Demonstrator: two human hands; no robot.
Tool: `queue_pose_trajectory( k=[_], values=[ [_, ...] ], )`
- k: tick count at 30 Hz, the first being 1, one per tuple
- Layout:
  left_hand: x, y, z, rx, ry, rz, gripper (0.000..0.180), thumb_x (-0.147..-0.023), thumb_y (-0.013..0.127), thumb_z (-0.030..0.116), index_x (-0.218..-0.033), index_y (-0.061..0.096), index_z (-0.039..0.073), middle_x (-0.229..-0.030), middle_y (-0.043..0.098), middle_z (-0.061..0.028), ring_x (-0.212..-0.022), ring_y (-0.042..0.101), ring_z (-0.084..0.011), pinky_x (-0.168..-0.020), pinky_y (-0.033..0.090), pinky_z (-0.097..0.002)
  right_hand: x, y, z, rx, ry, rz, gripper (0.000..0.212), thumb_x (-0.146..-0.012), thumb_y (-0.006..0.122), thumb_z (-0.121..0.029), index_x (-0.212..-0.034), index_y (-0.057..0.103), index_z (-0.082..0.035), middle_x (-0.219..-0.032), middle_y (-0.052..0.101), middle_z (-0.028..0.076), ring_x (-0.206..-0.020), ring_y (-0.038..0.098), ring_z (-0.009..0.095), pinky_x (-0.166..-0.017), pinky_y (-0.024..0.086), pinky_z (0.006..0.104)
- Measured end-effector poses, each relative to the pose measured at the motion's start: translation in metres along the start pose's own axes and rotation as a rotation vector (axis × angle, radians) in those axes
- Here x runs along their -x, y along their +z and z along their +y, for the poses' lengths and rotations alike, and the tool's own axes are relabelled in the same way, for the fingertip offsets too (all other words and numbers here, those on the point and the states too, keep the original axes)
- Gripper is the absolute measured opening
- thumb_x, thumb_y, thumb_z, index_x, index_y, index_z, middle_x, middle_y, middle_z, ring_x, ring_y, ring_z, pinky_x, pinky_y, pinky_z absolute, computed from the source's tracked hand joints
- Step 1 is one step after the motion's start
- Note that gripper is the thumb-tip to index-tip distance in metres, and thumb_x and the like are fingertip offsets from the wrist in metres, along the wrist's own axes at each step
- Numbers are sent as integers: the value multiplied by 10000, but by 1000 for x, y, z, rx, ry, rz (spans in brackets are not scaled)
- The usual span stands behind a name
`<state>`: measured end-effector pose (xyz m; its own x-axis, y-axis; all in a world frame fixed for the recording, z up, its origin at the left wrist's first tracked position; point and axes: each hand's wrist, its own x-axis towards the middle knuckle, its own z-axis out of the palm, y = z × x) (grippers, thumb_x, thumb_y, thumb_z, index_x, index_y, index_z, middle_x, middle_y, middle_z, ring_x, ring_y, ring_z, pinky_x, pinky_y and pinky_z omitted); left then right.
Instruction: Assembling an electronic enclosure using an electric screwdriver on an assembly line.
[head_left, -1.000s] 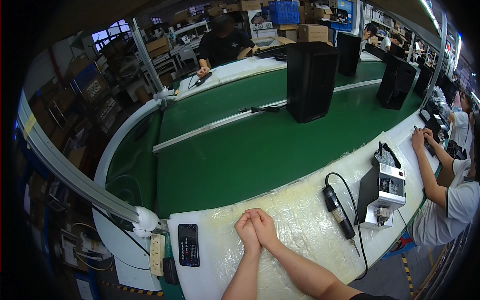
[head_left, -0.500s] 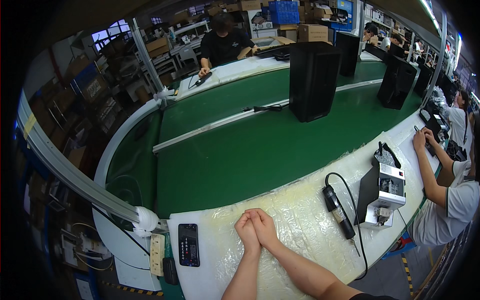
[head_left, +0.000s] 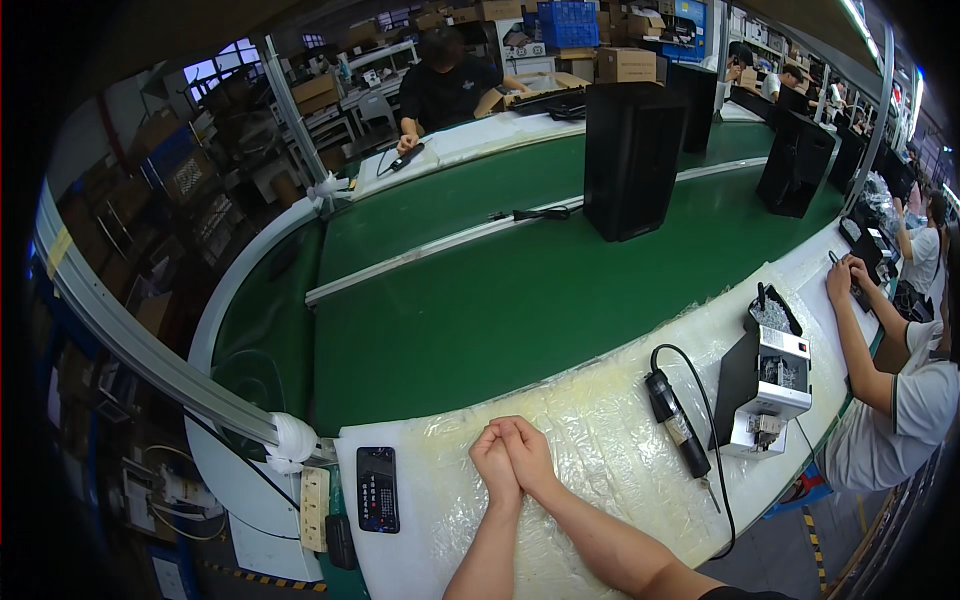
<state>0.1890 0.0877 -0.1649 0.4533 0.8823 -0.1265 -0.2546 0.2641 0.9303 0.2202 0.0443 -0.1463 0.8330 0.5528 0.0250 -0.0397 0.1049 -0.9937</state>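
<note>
My left hand (head_left: 494, 465) and my right hand (head_left: 528, 452) rest together on the plastic-covered white bench (head_left: 600, 440), fingers curled and pressed against each other, holding nothing. A black phone (head_left: 377, 488) lies flat on the bench to the left of my hands. To the right lies a black electric screwdriver (head_left: 678, 424) with a looping cable, beside a small grey and white machine (head_left: 760, 390). A tall black speaker cabinet (head_left: 632, 160) stands on the green conveyor belt (head_left: 480, 300) beyond the bench.
More black cabinets (head_left: 795, 162) stand further along the belt. A person in white (head_left: 890, 380) works at the bench to my right; a person in black (head_left: 445, 90) works across the belt. A power strip (head_left: 314, 495) hangs at the bench's left end.
The black cabinet on the belt has drifted slightly to the right. My hands have stayed clasped in the same spot.
</note>
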Motion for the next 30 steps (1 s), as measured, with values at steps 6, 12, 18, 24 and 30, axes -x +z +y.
queue_pose_trajectory(
  k=[6,12,18,24,30],
  values=[
    [1,0,3,-12,-6,2,191,-869,517,-12,-726,643,-12,-702,614,-22,-644,527,-90,-589,441,-243,0,1,3,-7,2,4,279,-990,520,-226,-1048,662,7,-913,699,153,-851,650,200,-781,503,307],
    [1,0,2,-29,1,2,190,-869,518,-10,-725,642,-12,-707,618,-23,-650,529,-91,-594,445,-246,0,1,0,2,0,4,279,-991,519,-228,-1049,663,3,-912,699,151,-851,651,200,-781,504,306],
    [2,1,3,-6,-15,4,190,-868,514,-15,-731,646,-13,-709,617,-24,-651,530,-91,-597,446,-247,0,1,3,-4,3,2,280,-991,517,-229,-1054,662,3,-921,699,153,-861,652,203,-786,504,308],
    [2,2,5,-17,-5,8,192,-865,510,-19,-730,646,-15,-707,614,-24,-647,527,-91,-594,445,-247,0,0,3,3,0,-2,279,-993,508,-218,-1056,659,8,-933,698,156,-869,651,206,-793,503,311],
    [2,1,4,-10,-7,2,192,-862,510,-21,-724,644,-17,-696,610,-22,-638,522,-91,-586,442,-246,-1,0,5,-9,5,-6,279,-994,506,-215,-1059,658,9,-937,697,157,-874,651,206,-798,502,309]
  ],
)
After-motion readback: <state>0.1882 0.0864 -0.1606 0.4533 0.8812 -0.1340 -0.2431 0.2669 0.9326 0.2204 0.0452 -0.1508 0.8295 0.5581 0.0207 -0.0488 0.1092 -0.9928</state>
